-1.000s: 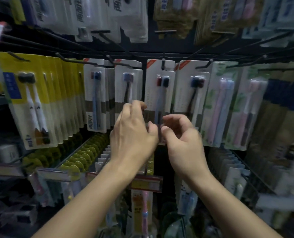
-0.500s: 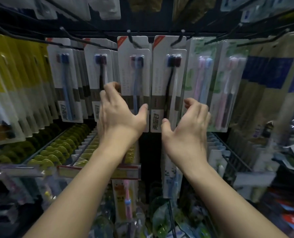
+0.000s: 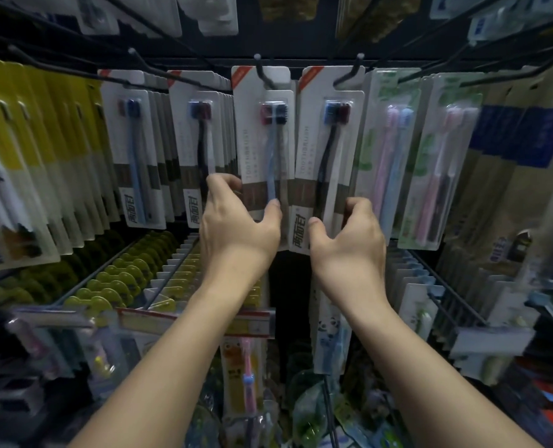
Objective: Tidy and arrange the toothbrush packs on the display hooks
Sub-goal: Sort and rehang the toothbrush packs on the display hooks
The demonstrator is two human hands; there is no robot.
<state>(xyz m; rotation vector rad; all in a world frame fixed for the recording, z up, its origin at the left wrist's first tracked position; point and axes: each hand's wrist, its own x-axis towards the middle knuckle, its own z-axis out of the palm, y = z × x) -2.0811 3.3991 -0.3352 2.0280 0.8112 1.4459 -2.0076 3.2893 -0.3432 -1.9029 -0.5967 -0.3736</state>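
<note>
Two white toothbrush packs hang side by side on black hooks at the centre. My left hand (image 3: 236, 221) grips the lower part of the left centre pack (image 3: 262, 137), fingers behind its left edge and thumb on its front. My right hand (image 3: 349, 234) holds the bottom of the right centre pack (image 3: 328, 140), fingers curled over its right edge and thumb on its front. Each pack holds two brushes with dark heads. Their hooks (image 3: 262, 72) poke out through the top holes.
More white packs (image 3: 133, 143) hang to the left, yellow packs (image 3: 26, 150) beyond them, green packs with pink brushes (image 3: 388, 150) to the right. Lower hook rows carry yellow-topped packs (image 3: 116, 279) and white ones (image 3: 410, 286). A price strip (image 3: 197, 321) sits under my left forearm.
The view has come closer to the rack. Both hands moved up from in front of the packs and closed on the lower parts of the two centre packs.
</note>
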